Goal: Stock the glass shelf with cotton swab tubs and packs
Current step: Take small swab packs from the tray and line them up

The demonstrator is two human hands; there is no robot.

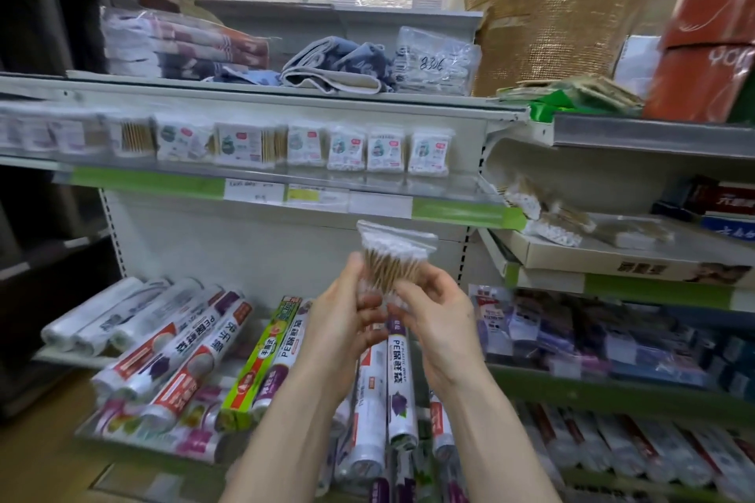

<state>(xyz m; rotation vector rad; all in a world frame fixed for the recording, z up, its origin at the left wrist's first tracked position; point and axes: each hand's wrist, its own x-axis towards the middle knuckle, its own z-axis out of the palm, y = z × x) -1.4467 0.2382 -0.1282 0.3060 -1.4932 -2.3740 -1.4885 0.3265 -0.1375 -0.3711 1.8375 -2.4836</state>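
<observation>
Green-edged glass shelf (461, 187) holds white swab packs (347, 153); below, left hand (339, 314) and right hand (437, 319) pinch clear bag of wooden swabs (394, 261).

We hold a clear pack of cotton swabs (393, 257) upright in front of us, below the glass shelf (441, 187). Our left hand (347, 314) grips its lower left side and our right hand (437, 323) pinches its lower right corner. On the glass shelf a row of swab packs (347, 149) stands side by side, its left end blurred. Folded towels (184, 49) lie on the shelf above. Beneath our hands, rolls of cling film (184, 347) lie stacked. To the right, loose swab packs (547, 216) rest on a flat box (592, 257).
</observation>
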